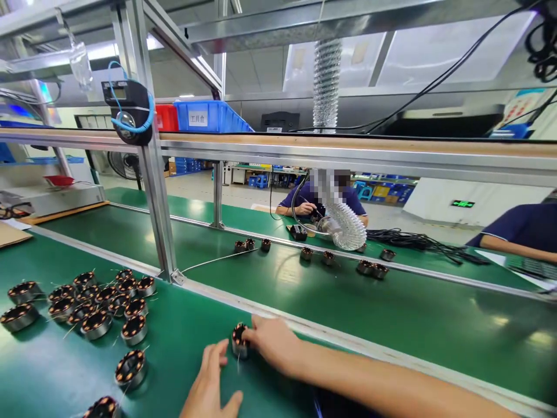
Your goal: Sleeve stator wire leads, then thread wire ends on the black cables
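A motor stator (239, 342), a metal ring with dark slots and copper windings, is at the tips of my right hand (272, 342). The right fingers are closed on its right side, and it looks slightly tilted, low over the green bench. My left hand (211, 383) is just to the left and nearer to me, its thumb and fingers apart, holding nothing. Left of my hands lies a group of several similar stators (96, 325), thin wire ends sticking out. One stator (131, 370) sits apart, closer to me.
Beyond a low metal rail (261, 307) runs a green conveyor surface (278, 284) carrying several stators (373, 269). An upright metal post (152, 191) stands at left. A person (287, 200) works across the line near a flexible duct (348, 226); another person's arm (513, 247) is at right.
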`<state>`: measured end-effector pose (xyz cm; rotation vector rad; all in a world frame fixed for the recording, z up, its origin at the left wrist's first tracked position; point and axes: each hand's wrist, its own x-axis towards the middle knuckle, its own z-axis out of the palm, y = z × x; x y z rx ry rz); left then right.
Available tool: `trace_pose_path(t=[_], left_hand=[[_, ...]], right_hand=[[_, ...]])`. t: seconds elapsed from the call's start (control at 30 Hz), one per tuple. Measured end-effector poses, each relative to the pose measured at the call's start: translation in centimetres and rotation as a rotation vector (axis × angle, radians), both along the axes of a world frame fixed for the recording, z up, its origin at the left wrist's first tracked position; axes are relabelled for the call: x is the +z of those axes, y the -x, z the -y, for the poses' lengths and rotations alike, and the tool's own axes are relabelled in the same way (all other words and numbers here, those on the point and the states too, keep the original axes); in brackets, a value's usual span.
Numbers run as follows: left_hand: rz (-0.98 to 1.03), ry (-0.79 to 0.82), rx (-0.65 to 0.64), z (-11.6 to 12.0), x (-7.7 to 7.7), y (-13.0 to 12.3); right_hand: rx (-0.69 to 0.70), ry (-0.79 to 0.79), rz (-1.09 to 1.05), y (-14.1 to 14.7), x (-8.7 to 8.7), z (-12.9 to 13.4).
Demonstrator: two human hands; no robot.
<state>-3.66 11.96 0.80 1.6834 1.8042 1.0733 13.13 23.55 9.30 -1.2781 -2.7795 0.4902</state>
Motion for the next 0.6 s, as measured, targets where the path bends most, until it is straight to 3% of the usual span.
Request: trace_pose_path(t=[0.1, 0.2, 0.37, 0.6], left_hand=[[0.051, 0.002, -0.053, -2.2, -0.2, -1.3], [0.123, 0.024, -0.054, -3.3, -0.1, -2.1], [0.166, 0.061, -0.042, -2.9, 0.5, -2.0], [0.148, 0.078, -0.052, -2.7, 1.0, -1.9]], right_hand=[[0.013, 0.148, -0.18, 0.1, -0.6, 2.1], [-0.107, 0.29, -0.408, -0.4, -0.9, 0.8], [-0.369, 0.494, -0.715, -0.4, -2.8, -1.8], [-0.495, 0.766, -0.89, 0.4, -5.0, -0.3]])
